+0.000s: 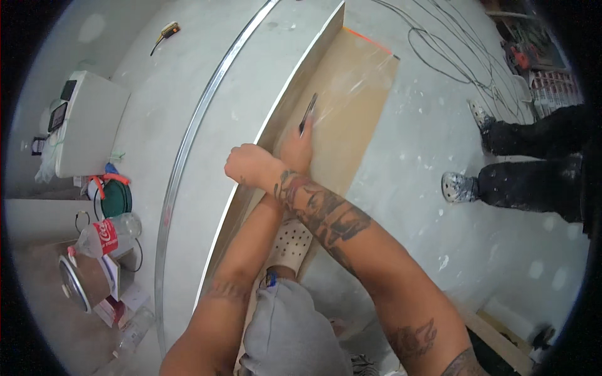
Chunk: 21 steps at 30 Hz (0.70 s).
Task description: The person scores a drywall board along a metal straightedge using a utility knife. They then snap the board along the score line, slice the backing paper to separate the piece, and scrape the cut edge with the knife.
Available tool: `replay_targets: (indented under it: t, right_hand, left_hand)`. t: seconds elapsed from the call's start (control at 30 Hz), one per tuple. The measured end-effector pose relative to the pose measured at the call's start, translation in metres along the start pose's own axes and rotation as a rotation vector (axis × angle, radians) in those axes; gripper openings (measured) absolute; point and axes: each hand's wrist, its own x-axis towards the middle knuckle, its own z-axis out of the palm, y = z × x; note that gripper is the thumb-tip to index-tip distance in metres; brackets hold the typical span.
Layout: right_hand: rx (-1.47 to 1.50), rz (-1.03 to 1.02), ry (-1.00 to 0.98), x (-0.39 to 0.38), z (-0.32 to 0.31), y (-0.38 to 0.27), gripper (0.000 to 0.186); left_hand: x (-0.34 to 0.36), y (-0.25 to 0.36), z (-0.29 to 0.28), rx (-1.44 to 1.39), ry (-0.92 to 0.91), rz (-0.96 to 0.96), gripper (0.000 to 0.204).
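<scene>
My left hand (297, 149) is closed around a slim, dark cutting knife (307, 115), its tip pointing away from me over the brown face of a long board (351, 94). Along the board's left side, a strip stands up like a wall (295, 88) with a white edge. My arms cross, with the right forearm over the left. Fingers curled, my right hand (254, 165) grips the top edge of that upright strip; its fingertips are hidden. My foot in a pale clog (290, 243) rests on the board near my wrists.
A long metal strip (198, 125) lies left of the board, with a tape measure (168, 30) farther left. A white box (94, 128), a plastic bottle (108, 235) and a lidded pot (81, 282) line the left. Cables (439, 50) and another person's legs (530, 185) are at right.
</scene>
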Motion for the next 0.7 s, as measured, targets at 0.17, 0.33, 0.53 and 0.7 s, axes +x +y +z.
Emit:
replay_targets:
  t: [0.17, 0.33, 0.53, 0.7]
  right_hand:
    - [0.052, 0.184, -0.057, 0.006, -0.02, 0.05, 0.01]
    - [0.082, 0.168, -0.1, 0.02, -0.016, 0.06, 0.013]
    - [0.063, 0.2, -0.036, 0.018, -0.017, 0.05, 0.013]
    - [0.08, 0.166, -0.193, 0.017, -0.028, 0.025, 0.007]
  left_hand:
    - [0.137, 0.032, 0.027, 0.248, 0.162, 0.028, 0.059]
    - [0.159, 0.026, 0.046, 0.254, 0.117, -0.015, 0.055]
    - [0.131, 0.014, 0.02, 0.141, 0.024, -0.026, 0.055]
    - [0.039, -0.017, 0.011, 0.168, -0.15, -0.196, 0.057]
